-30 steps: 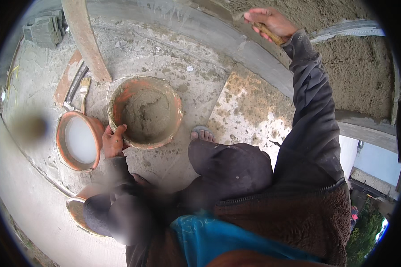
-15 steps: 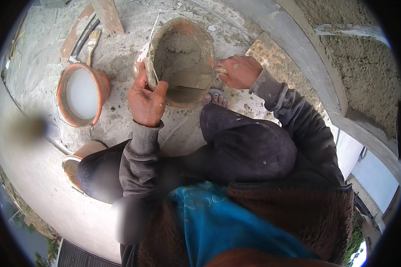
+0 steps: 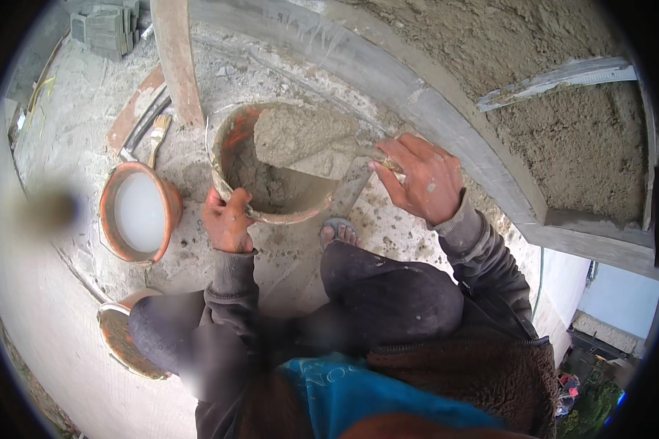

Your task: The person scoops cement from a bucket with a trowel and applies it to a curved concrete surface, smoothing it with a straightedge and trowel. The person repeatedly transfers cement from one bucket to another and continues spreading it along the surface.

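Observation:
My left hand (image 3: 227, 219) grips the near left rim of the orange, mortar-caked bucket (image 3: 307, 208), which holds grey mortar (image 3: 263, 183). My right hand (image 3: 425, 175) is closed round the short handle of a trowel (image 3: 362, 154). The blade carries a thick lump of wet mortar (image 3: 304, 135) above the bucket, covering much of its opening. Left of this bucket stands a smaller orange bucket (image 3: 173, 207) with cloudy white liquid in it. A paintbrush (image 3: 159, 135) and a curved metal tool (image 3: 135, 139) lie just behind that one.
Grey blocks (image 3: 102, 33) are stacked at upper left, beside upright and lying planks (image 3: 172, 58). A mortar-coated surface with a concrete edge (image 3: 417, 80) runs along the upper right. Another bucket (image 3: 128, 344) sits by my left knee. My sandalled foot (image 3: 338, 233) is below the mortar bucket.
My right hand came down from the surface at upper right to the bucket; the trowel, low inside it half a second ago, is now raised with mortar. The bucket looks less tilted.

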Available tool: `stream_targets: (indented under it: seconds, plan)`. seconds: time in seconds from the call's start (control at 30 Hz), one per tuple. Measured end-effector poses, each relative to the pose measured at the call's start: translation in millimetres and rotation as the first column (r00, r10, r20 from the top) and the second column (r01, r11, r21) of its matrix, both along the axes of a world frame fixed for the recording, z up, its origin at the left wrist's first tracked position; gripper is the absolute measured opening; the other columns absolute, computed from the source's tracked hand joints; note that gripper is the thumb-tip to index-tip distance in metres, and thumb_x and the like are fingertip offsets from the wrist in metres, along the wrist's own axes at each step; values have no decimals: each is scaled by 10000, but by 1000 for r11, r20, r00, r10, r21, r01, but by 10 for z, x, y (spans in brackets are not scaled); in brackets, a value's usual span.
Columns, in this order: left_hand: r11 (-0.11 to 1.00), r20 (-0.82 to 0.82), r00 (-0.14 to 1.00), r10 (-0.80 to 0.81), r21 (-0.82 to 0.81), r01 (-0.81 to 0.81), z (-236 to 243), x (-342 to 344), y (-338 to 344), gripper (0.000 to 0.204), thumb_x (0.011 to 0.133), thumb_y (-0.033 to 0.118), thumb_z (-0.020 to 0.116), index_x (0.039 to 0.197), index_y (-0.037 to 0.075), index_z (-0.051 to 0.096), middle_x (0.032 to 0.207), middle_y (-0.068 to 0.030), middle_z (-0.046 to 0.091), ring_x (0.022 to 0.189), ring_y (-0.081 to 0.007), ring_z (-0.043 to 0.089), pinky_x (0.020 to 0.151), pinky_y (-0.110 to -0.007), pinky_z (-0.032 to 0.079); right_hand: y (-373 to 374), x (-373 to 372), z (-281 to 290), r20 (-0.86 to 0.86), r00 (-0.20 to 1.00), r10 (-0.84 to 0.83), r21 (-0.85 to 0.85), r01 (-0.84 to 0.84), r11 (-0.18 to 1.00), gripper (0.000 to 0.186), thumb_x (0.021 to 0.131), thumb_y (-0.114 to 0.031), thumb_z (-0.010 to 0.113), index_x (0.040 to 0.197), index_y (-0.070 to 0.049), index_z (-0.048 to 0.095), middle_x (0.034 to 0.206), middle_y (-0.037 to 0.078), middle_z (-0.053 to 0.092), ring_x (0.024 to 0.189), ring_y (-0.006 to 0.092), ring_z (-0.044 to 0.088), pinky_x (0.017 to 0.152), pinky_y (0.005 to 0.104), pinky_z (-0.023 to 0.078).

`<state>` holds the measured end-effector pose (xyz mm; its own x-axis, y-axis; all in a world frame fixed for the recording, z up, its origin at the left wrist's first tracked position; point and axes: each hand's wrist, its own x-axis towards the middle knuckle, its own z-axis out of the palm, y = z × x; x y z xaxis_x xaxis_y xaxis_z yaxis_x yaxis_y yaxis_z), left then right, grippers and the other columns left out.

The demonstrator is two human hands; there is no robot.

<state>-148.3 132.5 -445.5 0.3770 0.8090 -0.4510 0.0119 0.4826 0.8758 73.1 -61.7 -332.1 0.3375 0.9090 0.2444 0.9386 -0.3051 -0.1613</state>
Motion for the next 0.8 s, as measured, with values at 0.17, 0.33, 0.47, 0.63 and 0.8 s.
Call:
stream_targets:
  seconds: [0.17,0.33,0.47,0.63,0.8]
  plan:
    - [999,-14,999,37,24,-37,13,-146,-5,274,814,48,633,1086,41,665,903,-11,648,671,-81,588,460,-203,485,194,655,1141,-475,866,156,-37,-196,980,289,918,-338,724,1044,-79,714,727,52,642,671,151,651,553,333,484]
    - [999,44,999,7,48,-9,4,-183,-92,261,829,55,630,1088,49,654,861,-8,633,706,-90,593,501,-215,497,460,2120,1135,-821,554,-139,-231,-100,968,349,1002,-352,637,1130,-31,687,672,-28,555,482,41,498,421,200,396]
    - [995,63,998,9,97,-15,-47,-44,0,279,813,20,618,1089,27,658,870,-11,644,733,-93,601,586,-215,501,-30,2289,1869,-474,856,-205,95,281,955,381,1005,-368,633,1177,-31,680,649,-41,521,461,26,468,405,192,390]
    - [985,165,985,-52,169,24,215,-25,-133,374,798,-47,583,1164,-29,658,929,-2,673,763,-65,571,697,-214,455,-75,1284,1223,-333,926,-177,-322,65,945,512,963,-442,642,1261,-26,659,968,160,694,861,284,681,781,415,543]
    - [912,157,967,-202,390,127,331,132,-338,570,819,-27,599,1385,-75,545,1160,-82,677,932,-94,611,853,-230,490,-63,320,-338,-296,955,-15,-490,-139,860,459,926,-411,670,1259,-95,658,1064,187,687,956,379,683,811,483,547]
